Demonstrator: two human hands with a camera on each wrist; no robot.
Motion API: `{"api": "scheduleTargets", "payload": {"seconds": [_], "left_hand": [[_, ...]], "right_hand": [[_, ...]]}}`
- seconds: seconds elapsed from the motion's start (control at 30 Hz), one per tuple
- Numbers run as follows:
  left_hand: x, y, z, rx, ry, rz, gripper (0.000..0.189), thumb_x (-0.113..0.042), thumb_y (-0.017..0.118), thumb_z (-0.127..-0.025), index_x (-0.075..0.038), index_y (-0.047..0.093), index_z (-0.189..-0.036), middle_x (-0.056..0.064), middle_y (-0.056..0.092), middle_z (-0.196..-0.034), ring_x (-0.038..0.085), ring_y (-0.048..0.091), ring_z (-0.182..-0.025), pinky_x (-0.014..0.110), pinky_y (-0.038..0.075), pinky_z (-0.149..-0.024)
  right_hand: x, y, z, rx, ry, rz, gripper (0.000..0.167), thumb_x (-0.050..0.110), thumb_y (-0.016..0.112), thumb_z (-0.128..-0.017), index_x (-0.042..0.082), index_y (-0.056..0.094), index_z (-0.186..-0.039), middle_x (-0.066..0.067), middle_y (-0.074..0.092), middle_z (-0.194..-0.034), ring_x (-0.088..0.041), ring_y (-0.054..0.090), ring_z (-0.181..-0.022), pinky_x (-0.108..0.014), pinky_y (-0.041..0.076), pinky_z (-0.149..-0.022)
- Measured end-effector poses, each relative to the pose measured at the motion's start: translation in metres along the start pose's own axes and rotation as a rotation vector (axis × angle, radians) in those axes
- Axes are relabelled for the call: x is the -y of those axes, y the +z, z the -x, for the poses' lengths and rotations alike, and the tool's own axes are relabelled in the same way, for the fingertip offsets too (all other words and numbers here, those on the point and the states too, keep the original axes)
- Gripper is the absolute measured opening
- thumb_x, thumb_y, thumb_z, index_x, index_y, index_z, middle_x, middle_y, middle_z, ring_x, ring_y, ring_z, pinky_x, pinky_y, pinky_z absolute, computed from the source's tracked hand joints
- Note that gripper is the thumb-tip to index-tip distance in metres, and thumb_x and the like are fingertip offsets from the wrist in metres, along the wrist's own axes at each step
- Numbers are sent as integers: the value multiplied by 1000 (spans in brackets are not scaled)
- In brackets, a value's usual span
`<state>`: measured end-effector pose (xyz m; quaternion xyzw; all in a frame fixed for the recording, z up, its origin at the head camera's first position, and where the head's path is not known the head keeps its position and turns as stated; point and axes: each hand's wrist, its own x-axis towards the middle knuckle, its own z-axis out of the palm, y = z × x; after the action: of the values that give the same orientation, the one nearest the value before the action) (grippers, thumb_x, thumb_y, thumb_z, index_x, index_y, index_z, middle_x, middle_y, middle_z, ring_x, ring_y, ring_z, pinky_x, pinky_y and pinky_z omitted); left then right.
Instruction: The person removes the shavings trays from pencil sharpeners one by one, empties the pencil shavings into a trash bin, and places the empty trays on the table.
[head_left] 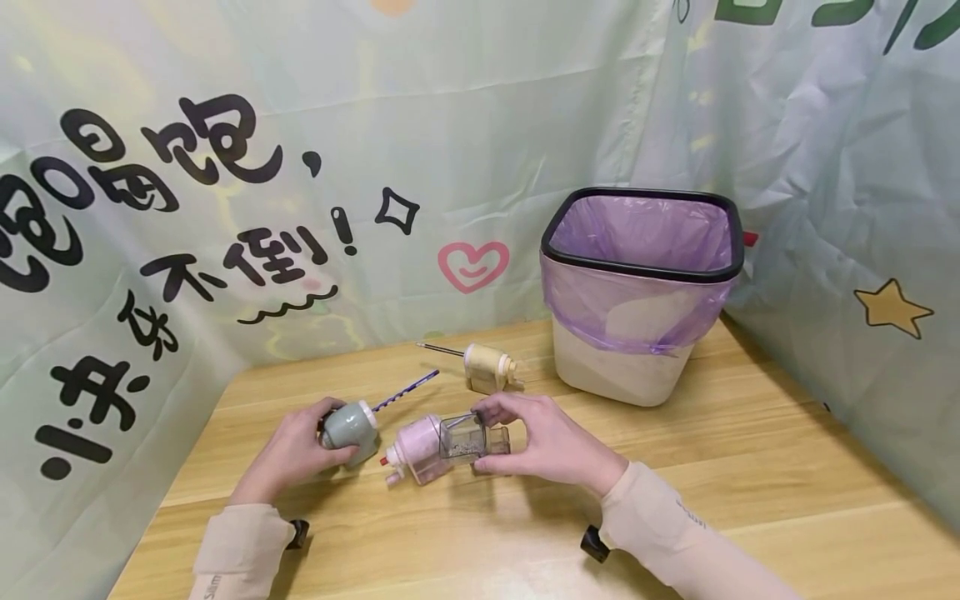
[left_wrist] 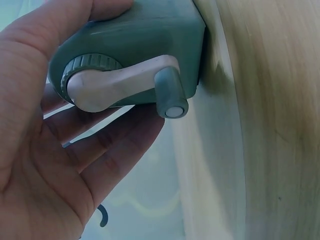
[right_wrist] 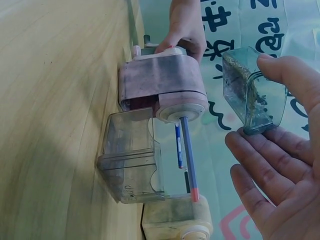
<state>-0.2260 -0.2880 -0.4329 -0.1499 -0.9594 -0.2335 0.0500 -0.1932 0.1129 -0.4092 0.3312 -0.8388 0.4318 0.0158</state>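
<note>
My left hand [head_left: 288, 450] grips a grey-green hand-crank pencil sharpener [head_left: 349, 429] by its side, and a blue pencil [head_left: 405, 391] sticks out of it. In the left wrist view its pale crank [left_wrist: 120, 85] has a green knob. My right hand [head_left: 551, 442] holds a small clear shavings drawer [right_wrist: 250, 92] between thumb and fingers; shavings lie inside. A pink pencil sharpener [head_left: 422, 448] stands between the hands, with a pencil [right_wrist: 188, 160] in its front. Close to it, another clear drawer [right_wrist: 132, 155] stands on the table, with no shavings visible.
A cream pencil sharpener [head_left: 489, 369] with a dark pencil [head_left: 442, 348] in it stands behind. At the back right is a white bin [head_left: 615, 367] with a purple liner and black rim. Printed cloth [head_left: 465, 167] hangs around the wooden table [head_left: 787, 467].
</note>
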Motion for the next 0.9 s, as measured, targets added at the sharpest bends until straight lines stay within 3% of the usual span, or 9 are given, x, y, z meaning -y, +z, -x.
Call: {"api": "scheduleTargets", "payload": {"seconds": [0.37,0.57,0.9], "left_hand": [[-2,0,1,44,-35,-2,63,-28,95,-81,-7,64,-131,14,75,-111,23,69,-90,38,58,-73],[-5,-2,1,63,-24,-11,64,-29,93,-83,-5,60,-132,16,75,-110,23,69,-90,38,59,-73],[-12,-19,-2,196,-36,-8,81,-46,93,-82,-6,56,-142,13,74,-111,22,68,-93,37,59,-74]], "right_hand": [[1,-3,1,-10,28,20,60,42,92,-84,24,69,-135,9,78,-123,-10,72,-114,-45,58,-107],[2,-9,1,-22,23,20,62,45,92,-84,22,69,-136,11,77,-123,-16,74,-115,-47,57,-108],[6,-32,9,-99,3,55,63,39,93,-83,18,69,-137,6,77,-127,-14,74,-113,-46,59,-107]]}}
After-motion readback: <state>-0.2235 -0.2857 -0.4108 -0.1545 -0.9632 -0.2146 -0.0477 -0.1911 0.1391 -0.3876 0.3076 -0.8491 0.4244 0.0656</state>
